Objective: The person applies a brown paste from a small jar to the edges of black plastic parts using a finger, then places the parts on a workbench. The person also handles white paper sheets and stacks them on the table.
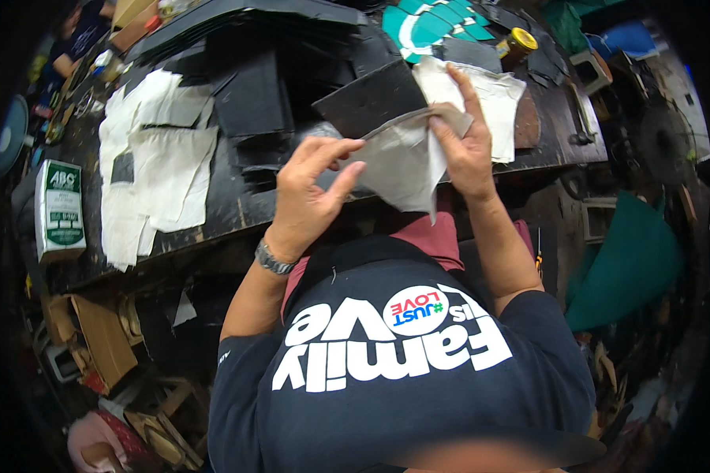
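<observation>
A thin, pale grey sheet piece [402, 162], like cloth or soft leather, hangs in front of me over the bench's near edge. My right hand [467, 146] pinches its upper right corner, thumb on top and index finger stretched upward. At the sheet's left edge is my left hand [312, 185], thumb and index finger apart, the fingertips by the edge or just touching it. Directly behind the sheet lies a flat black panel [371, 98]; whether the two are joined I cannot tell. White sheet pieces [506, 102] lie beyond my right hand.
The dark bench [244, 211] carries white cut sheets [166, 158] at left and stacked black panels [248, 91] farther back. Green pieces [434, 24] and a yellow-lidded jar [517, 45] are at the back right. A white-and-green can [60, 211] stands at left; green sheeting [627, 264] hangs at right.
</observation>
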`<action>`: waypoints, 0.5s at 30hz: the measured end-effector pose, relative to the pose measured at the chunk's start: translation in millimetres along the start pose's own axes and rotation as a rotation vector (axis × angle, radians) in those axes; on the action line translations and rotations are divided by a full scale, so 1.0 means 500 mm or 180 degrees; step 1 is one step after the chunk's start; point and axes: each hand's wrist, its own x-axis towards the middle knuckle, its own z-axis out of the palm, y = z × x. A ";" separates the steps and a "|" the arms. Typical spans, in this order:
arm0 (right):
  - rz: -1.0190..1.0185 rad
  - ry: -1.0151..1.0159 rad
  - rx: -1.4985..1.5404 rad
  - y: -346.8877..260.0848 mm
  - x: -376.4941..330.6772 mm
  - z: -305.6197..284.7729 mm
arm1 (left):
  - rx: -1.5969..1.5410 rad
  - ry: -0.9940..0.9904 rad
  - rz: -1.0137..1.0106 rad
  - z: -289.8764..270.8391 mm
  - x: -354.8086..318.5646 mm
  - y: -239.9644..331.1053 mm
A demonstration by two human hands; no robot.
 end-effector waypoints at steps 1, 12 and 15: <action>-0.0095 0.0067 -0.0394 0.005 0.014 -0.039 | -0.0031 -0.0046 -0.0064 0.000 0.001 -0.004; 0.1152 0.1630 0.0387 0.218 0.128 -0.243 | -0.0010 -0.0283 -0.0343 0.026 -0.047 -0.019; 0.1316 0.1474 0.0036 0.254 0.115 -0.248 | 0.0010 -0.0305 -0.0396 0.021 -0.053 -0.023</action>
